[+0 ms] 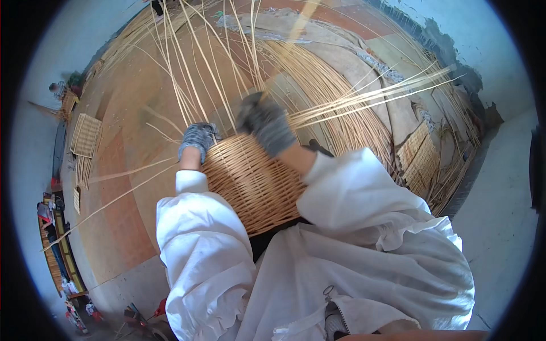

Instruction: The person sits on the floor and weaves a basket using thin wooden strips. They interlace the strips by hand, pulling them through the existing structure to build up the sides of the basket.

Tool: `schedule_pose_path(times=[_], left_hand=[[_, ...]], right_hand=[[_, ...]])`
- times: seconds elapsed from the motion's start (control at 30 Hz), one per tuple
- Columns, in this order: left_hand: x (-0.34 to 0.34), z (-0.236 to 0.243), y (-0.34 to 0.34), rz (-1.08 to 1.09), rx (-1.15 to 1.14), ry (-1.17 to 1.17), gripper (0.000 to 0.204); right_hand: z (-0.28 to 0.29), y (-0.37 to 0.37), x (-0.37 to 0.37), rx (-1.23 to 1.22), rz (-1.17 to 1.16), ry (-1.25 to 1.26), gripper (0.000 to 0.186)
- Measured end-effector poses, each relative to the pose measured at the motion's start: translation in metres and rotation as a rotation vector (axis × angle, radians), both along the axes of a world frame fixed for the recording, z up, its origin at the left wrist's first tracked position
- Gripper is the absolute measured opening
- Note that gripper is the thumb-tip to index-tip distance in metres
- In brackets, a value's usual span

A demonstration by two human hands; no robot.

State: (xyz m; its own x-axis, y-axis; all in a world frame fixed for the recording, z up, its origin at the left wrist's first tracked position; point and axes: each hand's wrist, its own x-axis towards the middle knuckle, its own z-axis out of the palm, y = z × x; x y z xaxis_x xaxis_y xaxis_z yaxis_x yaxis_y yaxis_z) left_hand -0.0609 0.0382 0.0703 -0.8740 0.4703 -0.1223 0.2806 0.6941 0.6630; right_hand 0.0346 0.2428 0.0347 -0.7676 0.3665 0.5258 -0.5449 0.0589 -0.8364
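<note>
A woven wicker basket (250, 184) of tan rods rests against my lap, its woven side toward me. Long unwoven rods (213, 68) fan out from its far edge. At the far left corner of the weave, my left hand (198, 139), in a grey knit glove, has its fingers curled round the edge. My right hand (264, 122), gloved alike, is over the far right part of that edge, close to the rods. It is smeared by motion, so its fingers and anything in them cannot be made out. Another bundle of rods (369, 94) stretches out to the right.
A big heap of loose rods (335, 96) lies on the floor to the right, beside grey cloth sheets (364, 74). Woven panels lie at the right (418, 156) and at the left (85, 135). A bench-like wooden piece (60, 250) stands at the far left.
</note>
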Motion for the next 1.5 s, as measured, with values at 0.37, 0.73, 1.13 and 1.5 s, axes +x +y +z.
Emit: schedule_pose_path(times=[0.37, 0.73, 1.13, 1.5], left_hand=[[0.115, 0.017, 0.068, -0.106, -0.570, 0.450, 0.078], [0.133, 0.016, 0.102, 0.150, -0.504, 0.354, 0.064], [0.138, 0.013, 0.092, 0.105, -0.356, 0.573, 0.059], [0.134, -0.026, -0.038, 0.500, 0.716, 0.516, 0.035]], right_hand=[[0.040, 0.066, 0.019, -0.127, 0.217, -0.573, 0.011], [0.041, 0.106, 0.121, -0.123, -0.022, -0.268, 0.031], [0.063, 0.059, 0.078, 1.446, -0.180, -0.624, 0.037], [0.069, -0.001, 0.066, 1.171, -0.449, 0.044, 0.026]])
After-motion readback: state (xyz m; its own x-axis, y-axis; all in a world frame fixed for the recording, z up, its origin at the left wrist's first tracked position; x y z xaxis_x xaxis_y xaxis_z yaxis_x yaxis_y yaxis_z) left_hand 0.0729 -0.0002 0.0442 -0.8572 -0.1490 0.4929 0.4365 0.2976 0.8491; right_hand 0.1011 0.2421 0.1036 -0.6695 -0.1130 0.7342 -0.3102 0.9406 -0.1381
